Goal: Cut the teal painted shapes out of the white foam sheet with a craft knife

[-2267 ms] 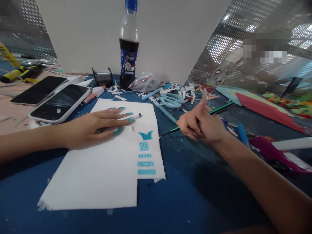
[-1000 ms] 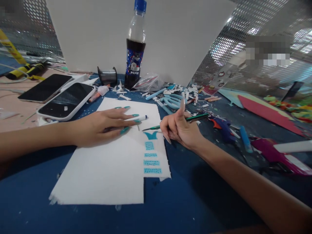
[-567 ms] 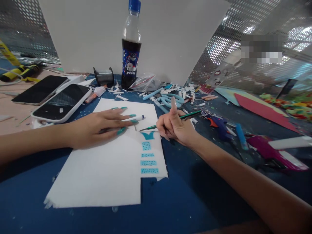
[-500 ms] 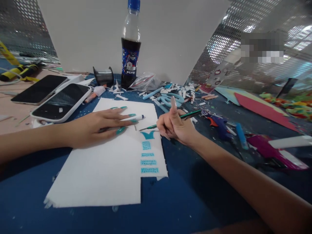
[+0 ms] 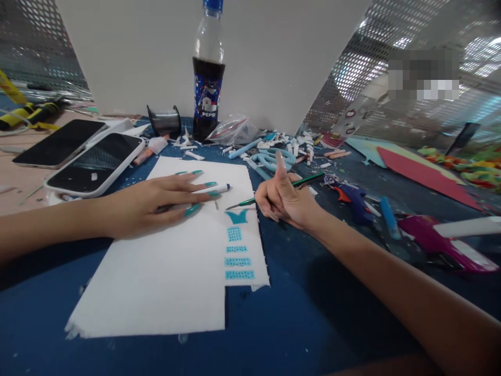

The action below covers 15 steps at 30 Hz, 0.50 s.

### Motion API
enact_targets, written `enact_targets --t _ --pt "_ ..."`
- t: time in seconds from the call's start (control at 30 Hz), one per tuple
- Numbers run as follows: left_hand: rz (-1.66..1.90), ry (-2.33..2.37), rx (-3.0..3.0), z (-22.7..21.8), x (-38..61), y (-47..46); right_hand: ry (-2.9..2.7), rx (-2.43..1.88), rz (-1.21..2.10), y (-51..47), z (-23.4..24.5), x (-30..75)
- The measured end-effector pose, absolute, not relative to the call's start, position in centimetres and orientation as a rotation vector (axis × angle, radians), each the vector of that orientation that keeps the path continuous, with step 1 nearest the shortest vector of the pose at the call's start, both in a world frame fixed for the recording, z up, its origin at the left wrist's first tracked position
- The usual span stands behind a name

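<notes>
Tabletop: blue [image 5: 274,339], we see it under and around the white sheet [image 5: 164,282], giving way to pale pink at the sheet's far left.
Room: behind the sheet, going rightward, we have a perforated panel [image 5: 35,47], a tall pale board [image 5: 274,57] and a second perforated panel [image 5: 364,62].
Phones: a dark phone [image 5: 58,142] and a white-cased phone [image 5: 96,163] lie to the upper left of the sheet.
Left hand [image 5: 164,201]: flat on the sheet, fingers stretched out, covering part of a white pen [image 5: 215,188].
Behind: past the sheet's far edge we find a wire spool [image 5: 165,121], an upright Pepsi bottle [image 5: 207,94] and a clear bag [image 5: 233,129].
Turquoise shapes [image 5: 237,261]: in a column along the sheet's right side, the crown-like one topmost, four dotted ones below.
Right hand [image 5: 284,201]: at the sheet's right edge, closed around a slim green tool [image 5: 309,179]; its tip is over the sheet, just above the crown-like shape, and we cannot tell whether it touches.
Clutter: light blue looped handles [image 5: 276,158] and white scraps [image 5: 303,142] crowd the area beyond the sheet's far right corner.
Far right: well apart from the sheet, we see a dark blue glue gun [image 5: 354,203], a red card [image 5: 425,177] and a magenta glue gun [image 5: 425,235].
</notes>
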State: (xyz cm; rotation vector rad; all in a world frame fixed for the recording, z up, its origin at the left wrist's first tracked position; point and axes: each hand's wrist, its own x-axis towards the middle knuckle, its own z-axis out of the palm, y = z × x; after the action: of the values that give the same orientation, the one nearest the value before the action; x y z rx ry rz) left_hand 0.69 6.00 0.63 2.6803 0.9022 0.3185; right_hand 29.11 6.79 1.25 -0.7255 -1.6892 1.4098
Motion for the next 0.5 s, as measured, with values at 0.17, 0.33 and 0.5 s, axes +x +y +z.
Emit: enact_targets --t 0.17,0.33,0.5 --pt "0.291 0.936 2.677 0.7 0.6 6.1 -1.675 -0.752 1.427 6.7 1.5 29.4" --pt "0.278 0.893 2.703 0.5 0.4 6.3 -1.667 -0.807 1.381 6.9 1.6 30.0" --pt "0.312 0.919 2.702 0.5 0.4 6.3 -1.690 -0.810 1.345 7.2 1.6 31.0"
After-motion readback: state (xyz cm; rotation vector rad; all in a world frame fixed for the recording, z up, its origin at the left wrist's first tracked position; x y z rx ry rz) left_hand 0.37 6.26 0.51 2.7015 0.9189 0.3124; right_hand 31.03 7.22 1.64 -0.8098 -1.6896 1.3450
